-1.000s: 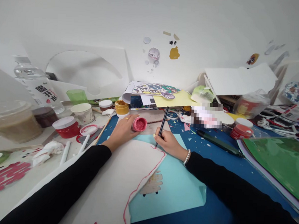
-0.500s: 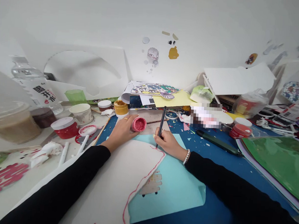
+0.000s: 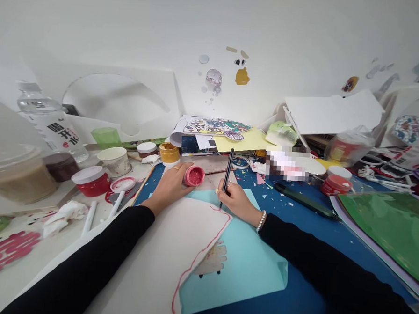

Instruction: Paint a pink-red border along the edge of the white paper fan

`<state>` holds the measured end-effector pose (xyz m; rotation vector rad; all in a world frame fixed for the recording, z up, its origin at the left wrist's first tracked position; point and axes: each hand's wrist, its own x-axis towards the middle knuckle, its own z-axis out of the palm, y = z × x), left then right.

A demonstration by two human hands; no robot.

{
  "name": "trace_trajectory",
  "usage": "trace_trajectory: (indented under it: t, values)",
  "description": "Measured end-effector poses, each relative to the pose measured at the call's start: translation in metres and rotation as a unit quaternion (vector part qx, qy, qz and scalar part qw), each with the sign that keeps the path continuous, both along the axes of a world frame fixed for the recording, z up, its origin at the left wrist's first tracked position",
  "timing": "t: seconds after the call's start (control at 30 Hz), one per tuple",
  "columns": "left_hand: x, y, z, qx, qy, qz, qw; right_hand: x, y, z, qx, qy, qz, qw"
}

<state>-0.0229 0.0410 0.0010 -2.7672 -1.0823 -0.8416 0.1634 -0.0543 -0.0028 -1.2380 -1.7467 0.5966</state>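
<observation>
My left hand is wrapped round a small paint jar, tilted so its open mouth and the pinkish-red paint inside face me. A slim black paintbrush stands nearly upright in the closed fingers of my right hand. Its lower tip meets the white board near the far right corner. Along the board's edge runs a wavy red line. Beneath the board lies a light blue sheet, with a beige cut-out partly covered by the board.
On the left stand a water bottle, a red paint jar, a paper cup and a drink cup. A yellow paint jar is behind my left hand. To the right lie a dark green cutter and green sheets.
My right hand and the paintbrush have shifted very slightly at the board's corner. The left hand keeps its hold on the paint jar. The camera view has tilted a little.
</observation>
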Motion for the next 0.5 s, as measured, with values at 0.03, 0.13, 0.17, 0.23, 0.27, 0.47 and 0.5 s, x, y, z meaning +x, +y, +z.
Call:
trace_trajectory:
  t: [0.03,0.13,0.17,0.23,0.27,0.47,0.5]
  values:
    - [-0.0002,0.0,0.0,-0.001,0.0,-0.001,1.0,0.0005,0.0009,-0.0008,-0.005,0.015,0.004,1.0]
    - [-0.0011,0.0004,0.0001,-0.005,0.004,-0.002,1.0,0.0017,0.0045,-0.0034,-0.02,0.054,0.008,0.998]
    - [-0.0014,0.0007,0.0001,-0.005,0.005,0.0,1.0,0.002,0.0054,-0.004,-0.025,0.067,0.008,0.997]
    - [-0.0021,0.0014,0.0,-0.001,0.005,0.003,1.0,0.0023,0.0062,-0.0042,-0.045,0.088,0.014,0.995]
    - [-0.0024,0.0017,-0.0001,0.001,0.005,0.002,1.0,0.0023,0.0061,-0.0038,-0.055,0.096,0.017,0.994]
    - [-0.0037,0.0032,-0.0019,0.004,-0.007,-0.008,1.0,0.0008,0.0024,-0.0007,-0.067,0.134,0.008,0.989]
    - [-0.0038,0.0034,-0.0023,0.005,-0.009,-0.007,1.0,0.0005,0.0021,-0.0005,-0.065,0.136,0.006,0.989]
